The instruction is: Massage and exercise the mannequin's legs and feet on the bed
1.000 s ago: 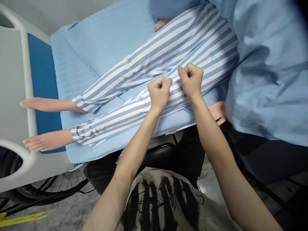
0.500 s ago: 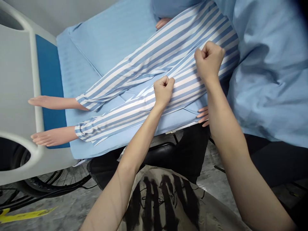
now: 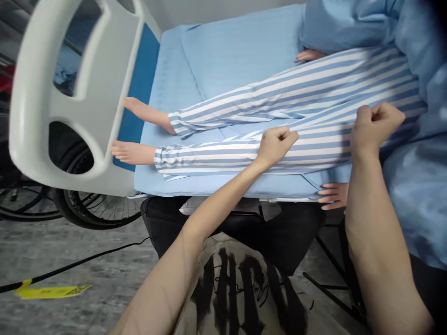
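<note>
A lying figure in blue-and-white striped trousers [image 3: 296, 90] is stretched over a bed, its bare near foot [image 3: 134, 152] and far foot [image 3: 150, 114] at the left end. My left hand [image 3: 275, 146] is closed in a fist at the near leg, around knee height. Farther up, by the thigh of that leg, my right hand [image 3: 375, 128] also makes a fist. Nothing shows in either one. Whether the fists press on the cloth or hover just over it, I cannot tell. The figure's near hand [image 3: 333, 195] lies at the mattress edge, partly behind my right forearm.
A light blue sheet [image 3: 230, 51] covers the mattress. Bunched blue cloth [image 3: 415, 195] lies over the figure's upper part at right. The pale footboard [image 3: 104, 60] rises at left, with a spoked wheel [image 3: 101, 209] below it. A cable with a yellow tag [image 3: 52, 292] crosses the floor.
The view has turned left, so the bed and figure appear farther right and more of the footboard shows. Both hands remain fists over the near leg.
</note>
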Motion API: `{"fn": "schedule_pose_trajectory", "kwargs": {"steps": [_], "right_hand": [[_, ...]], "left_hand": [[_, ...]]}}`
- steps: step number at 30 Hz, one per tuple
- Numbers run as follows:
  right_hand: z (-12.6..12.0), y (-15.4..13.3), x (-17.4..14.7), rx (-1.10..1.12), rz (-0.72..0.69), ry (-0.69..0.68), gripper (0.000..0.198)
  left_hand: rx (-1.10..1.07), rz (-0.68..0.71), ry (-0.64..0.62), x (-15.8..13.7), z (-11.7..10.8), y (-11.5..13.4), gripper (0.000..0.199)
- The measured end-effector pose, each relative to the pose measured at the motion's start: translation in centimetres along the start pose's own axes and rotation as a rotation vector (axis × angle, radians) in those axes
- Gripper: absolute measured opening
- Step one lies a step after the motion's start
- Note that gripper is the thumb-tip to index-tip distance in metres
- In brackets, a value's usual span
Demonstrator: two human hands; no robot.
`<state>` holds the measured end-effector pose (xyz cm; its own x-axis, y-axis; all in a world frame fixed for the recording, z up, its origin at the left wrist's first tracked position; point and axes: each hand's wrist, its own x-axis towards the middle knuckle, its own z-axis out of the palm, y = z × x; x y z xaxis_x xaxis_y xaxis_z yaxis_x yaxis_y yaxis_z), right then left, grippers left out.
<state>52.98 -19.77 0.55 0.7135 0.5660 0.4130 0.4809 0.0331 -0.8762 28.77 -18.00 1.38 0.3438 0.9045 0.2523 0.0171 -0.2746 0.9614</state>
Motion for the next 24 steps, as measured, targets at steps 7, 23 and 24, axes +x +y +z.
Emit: {"fn": "schedule_pose_trajectory", "kwargs": {"steps": [7, 23, 24], "right_hand": [[0.7, -0.1, 0.1, -0.443, -0.095, -0.074, 0.052], [21.7, -16.8, -16.8, 0.247, -0.183, -0.465, 0.051], [23.1, -17.2, -19.1, 0.272, -0.125, -0.552, 0.051]], "left_hand": [[0.078, -0.028, 0.159, -1.5, -17.3, 1.0, 0.051], [0.043, -0.192, 0.423, -4.5, -28.3, -5.3, 0.045], [0.040, -0.195, 0.422, -4.6, -28.4, -5.2, 0.045]]}}
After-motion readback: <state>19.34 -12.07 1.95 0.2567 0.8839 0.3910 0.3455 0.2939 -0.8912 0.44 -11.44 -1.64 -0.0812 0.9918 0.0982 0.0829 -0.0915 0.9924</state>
